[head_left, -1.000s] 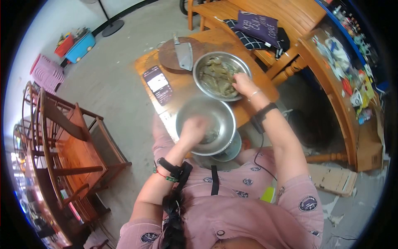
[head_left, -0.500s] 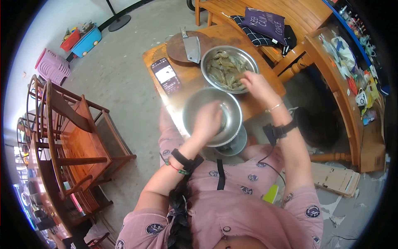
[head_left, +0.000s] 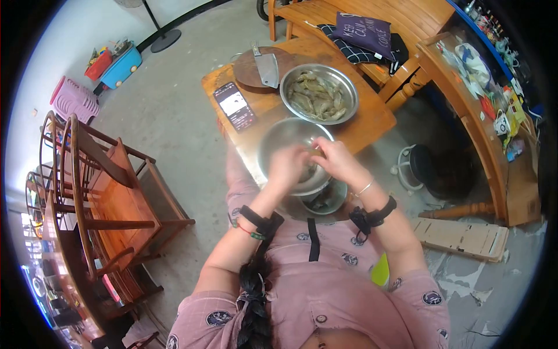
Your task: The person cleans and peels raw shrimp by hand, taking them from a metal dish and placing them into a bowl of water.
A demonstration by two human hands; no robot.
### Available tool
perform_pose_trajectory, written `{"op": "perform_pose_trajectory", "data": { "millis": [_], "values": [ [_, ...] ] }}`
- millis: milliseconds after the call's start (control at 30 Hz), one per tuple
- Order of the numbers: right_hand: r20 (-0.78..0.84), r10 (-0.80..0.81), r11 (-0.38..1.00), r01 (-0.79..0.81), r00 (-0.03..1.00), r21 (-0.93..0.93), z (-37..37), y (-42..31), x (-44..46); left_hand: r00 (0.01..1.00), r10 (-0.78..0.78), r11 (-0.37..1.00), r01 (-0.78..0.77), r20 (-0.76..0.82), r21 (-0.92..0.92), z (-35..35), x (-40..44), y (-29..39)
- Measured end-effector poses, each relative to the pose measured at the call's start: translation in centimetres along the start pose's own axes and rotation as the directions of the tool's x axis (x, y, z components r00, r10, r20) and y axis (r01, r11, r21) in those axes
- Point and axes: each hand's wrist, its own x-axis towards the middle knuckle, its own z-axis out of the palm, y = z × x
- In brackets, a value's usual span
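Both my hands are together over the near steel bowl (head_left: 268, 142), at the table's front edge. My right hand (head_left: 342, 163) pinches a shrimp (head_left: 316, 152) between thumb and fingers. My left hand (head_left: 287, 167), slightly blurred, has its fingers closed at the other side of the same shrimp. Most of the shrimp is hidden by the fingers. Just behind, a second steel bowl (head_left: 353, 96) holds many whole grey-green shrimp (head_left: 317, 98). Whatever lies at the bottom of the near bowl is mostly covered by my hands.
A cleaver (head_left: 267, 70) lies on a round chopping board (head_left: 247, 72) at the wooden table's (head_left: 372, 119) back. A phone (head_left: 234, 106) lies at the left. Below the near bowl is a container (head_left: 334, 200) with dark contents. Wooden chairs (head_left: 116, 198) stand left, a bench (head_left: 319, 14) behind.
My right hand has come from the shrimp bowl to the near bowl with a shrimp and met my left hand. My left hand has stayed over the near bowl.
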Motion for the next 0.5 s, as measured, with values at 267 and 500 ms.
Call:
{"op": "perform_pose_trajectory", "data": {
  "millis": [267, 500],
  "values": [
    [-0.119, -0.298, 0.947, 0.278, 0.947, -0.164, 0.9, 0.6, -1.0, 0.978, -0.129, 0.968, 0.160, 0.164, -0.192, 0.3, 0.6, 0.2],
    [-0.121, -0.361, 0.910, 0.321, 0.925, -0.263, 0.4, 0.0, -1.6, 0.980, -0.134, 0.969, 0.161, 0.148, -0.187, -0.5, 0.9, 1.7]
  ]
}}
